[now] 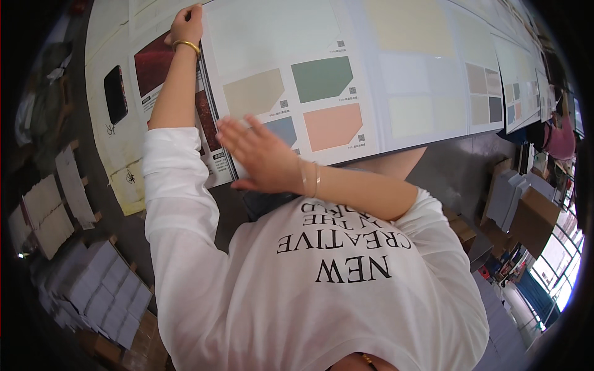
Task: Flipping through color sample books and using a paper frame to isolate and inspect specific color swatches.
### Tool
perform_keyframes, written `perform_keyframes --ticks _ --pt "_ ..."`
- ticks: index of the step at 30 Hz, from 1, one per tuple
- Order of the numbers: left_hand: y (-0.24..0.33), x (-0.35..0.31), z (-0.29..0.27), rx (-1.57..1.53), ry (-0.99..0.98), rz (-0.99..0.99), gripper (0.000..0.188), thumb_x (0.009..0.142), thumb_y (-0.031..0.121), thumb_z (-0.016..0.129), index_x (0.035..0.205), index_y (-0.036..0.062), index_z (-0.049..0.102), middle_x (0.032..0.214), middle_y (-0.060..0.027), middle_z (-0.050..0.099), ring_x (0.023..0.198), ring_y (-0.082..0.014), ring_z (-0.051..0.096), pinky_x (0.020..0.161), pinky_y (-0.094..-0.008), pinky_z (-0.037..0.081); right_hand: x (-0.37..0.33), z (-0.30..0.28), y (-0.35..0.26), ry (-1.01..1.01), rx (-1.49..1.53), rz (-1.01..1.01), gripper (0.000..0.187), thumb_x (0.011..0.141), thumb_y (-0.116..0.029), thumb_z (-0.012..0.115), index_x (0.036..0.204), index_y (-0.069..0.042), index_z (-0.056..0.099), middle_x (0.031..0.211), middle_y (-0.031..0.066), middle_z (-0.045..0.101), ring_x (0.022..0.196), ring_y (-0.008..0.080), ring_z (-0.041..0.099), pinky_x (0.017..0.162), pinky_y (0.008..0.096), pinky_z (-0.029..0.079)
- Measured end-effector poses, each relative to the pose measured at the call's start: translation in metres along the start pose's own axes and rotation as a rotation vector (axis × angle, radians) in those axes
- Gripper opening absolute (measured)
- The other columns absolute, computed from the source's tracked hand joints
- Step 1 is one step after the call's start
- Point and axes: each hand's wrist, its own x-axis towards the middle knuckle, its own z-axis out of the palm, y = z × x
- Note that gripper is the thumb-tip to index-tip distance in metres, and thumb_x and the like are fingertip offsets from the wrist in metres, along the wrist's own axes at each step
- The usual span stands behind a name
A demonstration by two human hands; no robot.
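Note:
A large colour sample page (247, 68) lies in front of me, with beige, green, blue and salmon swatches below a pale panel. Up at its far left edge, my left hand (187, 25) is closed with its fingers curled; what they hold, if anything, is hidden. Over the page's near left corner lies my right hand (260, 154), open and flat with its fingers stretched toward the left edge, partly covering the blue swatch (282, 131). Beneath my left forearm is another printed page with dark red pictures (153, 65).
A dark phone (116, 96) rests on the stained pale table covering (102, 37) at the left. Further sample boards (421, 86) run along to the right. Stacks of paper (108, 290) stand on the floor at lower left, and cardboard boxes (529, 216) at right.

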Motion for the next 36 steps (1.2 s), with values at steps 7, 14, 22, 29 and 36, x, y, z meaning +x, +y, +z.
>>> perform_keyframes --ticks 7,14,22,29,36 --pt "0.024 -0.016 -0.016 -0.002 -0.015 0.041 0.046 0.086 0.06 0.061 0.106 0.0217 0.077 0.104 -0.0035 0.076 0.108 -0.024 0.061 0.103 -0.0364 0.028 -0.034 -0.028 0.046 0.093 -0.058 0.113 0.082 0.092 -0.054 0.058 0.153 -0.005 0.036 0.161 0.0099 0.034 0.149 0.023 0.03 0.122 0.049 0.019" --pt "0.015 -0.001 -0.01 0.025 -0.009 0.055 0.05 0.087 0.061 0.06 0.108 0.0188 0.076 0.106 -0.0041 0.075 0.107 -0.0225 0.063 0.103 -0.0396 0.028 -0.123 -0.069 0.089 0.186 -0.298 0.485 0.082 0.092 -0.054 0.056 0.153 -0.004 0.036 0.162 0.0113 0.032 0.151 0.0258 0.027 0.12 0.0584 0.016" --pt "-0.031 0.046 0.004 -0.066 -0.073 0.133 0.048 0.091 0.052 0.062 0.114 0.0111 0.073 0.113 -0.0084 0.074 0.109 -0.0246 0.066 0.099 -0.0369 0.045 -0.072 -0.005 -0.008 0.081 -0.026 0.053 0.08 0.097 -0.062 0.042 0.154 -0.005 0.035 0.164 0.0064 0.03 0.153 0.0191 0.021 0.124 0.0533 0.007" --pt "-0.016 0.045 -0.001 -0.143 -0.122 0.124 0.044 0.095 0.039 0.064 0.115 0.0007 0.071 0.113 -0.0113 0.072 0.105 -0.0209 0.065 0.095 -0.0328 0.049 -0.138 -0.044 0.046 0.153 -0.063 0.414 0.078 0.094 -0.056 0.051 0.153 -0.008 0.038 0.161 0.008 0.034 0.151 0.0227 0.028 0.122 0.0557 0.016" --pt "-0.03 0.053 -0.01 -0.223 -0.129 0.093 0.039 0.095 0.032 0.066 0.114 -0.0017 0.071 0.113 -0.0114 0.072 0.105 -0.0198 0.065 0.095 -0.0312 0.049 -0.208 -0.085 0.08 0.13 -0.261 0.507 0.076 0.093 -0.057 0.053 0.154 -0.015 0.037 0.163 0.0053 0.032 0.151 0.0235 0.026 0.121 0.0575 0.011"
